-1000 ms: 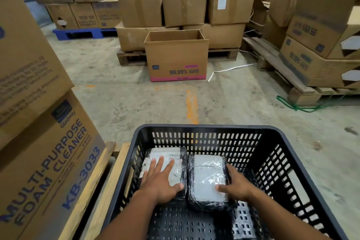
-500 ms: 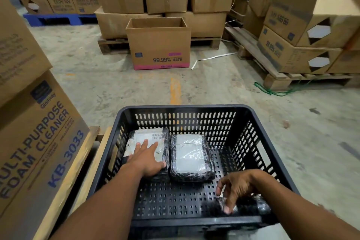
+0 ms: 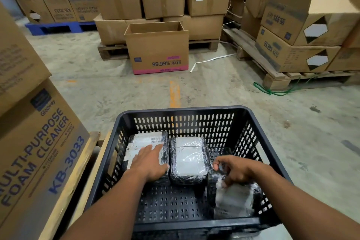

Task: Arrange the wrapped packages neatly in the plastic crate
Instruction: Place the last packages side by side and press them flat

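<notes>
A black slotted plastic crate point(image 3: 183, 112) stands on the floor right below me. Two packages wrapped in black film with white labels lie side by side along its far wall: the left package point(image 3: 144, 141) and the middle package point(image 3: 188, 159). My left hand point(image 3: 151, 162) lies flat on the left package, fingers spread. A third wrapped package point(image 3: 233, 199) sits at the crate's near right, tilted. My right hand point(image 3: 236, 169) grips its far top edge with curled fingers.
Stacked cardboard boxes point(image 3: 35, 142) on a wooden pallet crowd the crate's left side. An open carton point(image 3: 157, 48) stands ahead on the concrete floor, with more boxes on pallets point(image 3: 292, 48) behind and to the right. A green strap point(image 3: 272, 91) lies on the floor.
My right hand left the middle package, dropped to the crate's near right, took hold of a third package and is lifting it toward the row. My left hand stayed on the left package.
</notes>
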The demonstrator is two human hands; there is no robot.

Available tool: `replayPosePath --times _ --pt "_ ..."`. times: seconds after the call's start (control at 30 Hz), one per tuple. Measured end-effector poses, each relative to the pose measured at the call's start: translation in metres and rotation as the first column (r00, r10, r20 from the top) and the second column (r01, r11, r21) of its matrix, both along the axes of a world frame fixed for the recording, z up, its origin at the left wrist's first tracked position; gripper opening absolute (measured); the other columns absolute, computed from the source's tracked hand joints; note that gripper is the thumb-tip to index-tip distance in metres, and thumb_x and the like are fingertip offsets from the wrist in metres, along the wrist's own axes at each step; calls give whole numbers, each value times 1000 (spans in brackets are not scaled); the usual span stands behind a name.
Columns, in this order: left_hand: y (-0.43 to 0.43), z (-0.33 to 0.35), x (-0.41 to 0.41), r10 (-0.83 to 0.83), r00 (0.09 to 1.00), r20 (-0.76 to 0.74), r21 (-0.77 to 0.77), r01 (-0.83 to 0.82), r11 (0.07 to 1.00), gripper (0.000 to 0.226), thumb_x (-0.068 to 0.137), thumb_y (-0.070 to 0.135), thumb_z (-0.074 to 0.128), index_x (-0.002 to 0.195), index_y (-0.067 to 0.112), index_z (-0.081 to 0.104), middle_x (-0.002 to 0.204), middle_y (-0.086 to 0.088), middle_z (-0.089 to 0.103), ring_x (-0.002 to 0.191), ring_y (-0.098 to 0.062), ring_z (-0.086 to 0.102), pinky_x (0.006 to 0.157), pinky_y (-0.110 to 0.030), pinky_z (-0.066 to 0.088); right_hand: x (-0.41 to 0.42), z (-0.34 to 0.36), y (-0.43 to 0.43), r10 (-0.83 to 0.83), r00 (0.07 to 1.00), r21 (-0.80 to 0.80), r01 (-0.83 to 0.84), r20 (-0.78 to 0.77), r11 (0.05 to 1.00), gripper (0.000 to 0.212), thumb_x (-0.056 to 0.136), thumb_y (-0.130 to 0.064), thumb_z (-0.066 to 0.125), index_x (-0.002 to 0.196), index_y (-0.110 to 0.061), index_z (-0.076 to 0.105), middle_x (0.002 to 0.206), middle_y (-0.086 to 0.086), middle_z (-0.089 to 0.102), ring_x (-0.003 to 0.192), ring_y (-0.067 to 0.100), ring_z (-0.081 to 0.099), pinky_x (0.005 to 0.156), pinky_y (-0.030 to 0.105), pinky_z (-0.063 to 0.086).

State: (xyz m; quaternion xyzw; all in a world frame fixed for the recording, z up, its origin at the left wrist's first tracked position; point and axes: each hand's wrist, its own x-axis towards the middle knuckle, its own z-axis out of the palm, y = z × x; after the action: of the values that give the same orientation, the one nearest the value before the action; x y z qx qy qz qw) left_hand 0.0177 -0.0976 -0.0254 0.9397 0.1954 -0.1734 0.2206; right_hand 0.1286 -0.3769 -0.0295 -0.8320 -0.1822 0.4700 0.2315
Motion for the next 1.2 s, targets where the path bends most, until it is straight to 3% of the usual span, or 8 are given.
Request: replayPosePath --times 0.1,0.23,0.47,0.7,0.87,1.0,1.1,1.2 --pt "-11 7 5 22 993 113 -89 -12 996 78 92 38 67 159 31 28 163 -7 36 147 -29 35 120 -48 31 16 24 -2 -25 999 115 29 -39 993 37 87 0 74 106 -25 54 88 6 61 67 14 56 56 24 49" --pt "-29 19 14 182 979 95 -487 -114 866 66 91 44 71 149 26 46 139 -5 56 112 -18 59 99 -35 45 37 59 4 -120 992 323 128 -44 938 34 88 -3 76 113 -16 57 69 -3 72 54 5 63 49 17 49" --pt "-11 32 15 421 895 -148 -836 -341 430 59 72 48 87 122 25 66 111 -4 80 105 -32 74 90 -57 60 40 51 17 -406 808 563 589 -428 579 37 73 -15 82 105 -21 64 100 16 70 85 30 61 74 42 50" --pt "-7 43 20 450 888 -95 -904 -267 335 70 67 54 86 127 24 64 119 -7 78 110 -32 73 93 -57 59 34 48 38 -402 842 608 538 -360 583 68 62 -29 92 123 -46 67 136 16 61 110 48 67 100 64 51" --pt "-5 44 26 539 836 -105 -915 -294 277 66 74 35 90 132 28 59 120 -9 75 107 -35 73 84 -61 61 23 34 59 -508 631 587 763 -586 271 62 64 -11 87 118 -14 56 119 29 69 87 41 76 69 57 64" --pt "3 43 23 530 843 -95 -945 -244 218 75 70 18 92 138 27 60 121 -11 76 107 -35 74 90 -59 59 25 35 60 -506 662 549 746 -552 376 65 61 -13 92 116 -8 57 94 20 80 78 33 77 62 43 62" --pt "-1 43 30 670 734 -111 -966 -239 102 78 69 11 92 136 24 53 121 -14 72 102 -35 75 80 -52 63 28 26 69 -603 571 542 800 -557 257 51 69 -7 87 114 -5 63 86 18 81 71 31 78 59 41 62" --pt "-3 42 32 703 702 -118 -952 -281 121 60 80 12 86 131 16 54 114 -14 76 101 -32 75 82 -59 62 20 15 74 -546 549 521 824 -633 224 45 65 -12 90 102 -9 65 96 19 78 77 32 78 66 46 63"
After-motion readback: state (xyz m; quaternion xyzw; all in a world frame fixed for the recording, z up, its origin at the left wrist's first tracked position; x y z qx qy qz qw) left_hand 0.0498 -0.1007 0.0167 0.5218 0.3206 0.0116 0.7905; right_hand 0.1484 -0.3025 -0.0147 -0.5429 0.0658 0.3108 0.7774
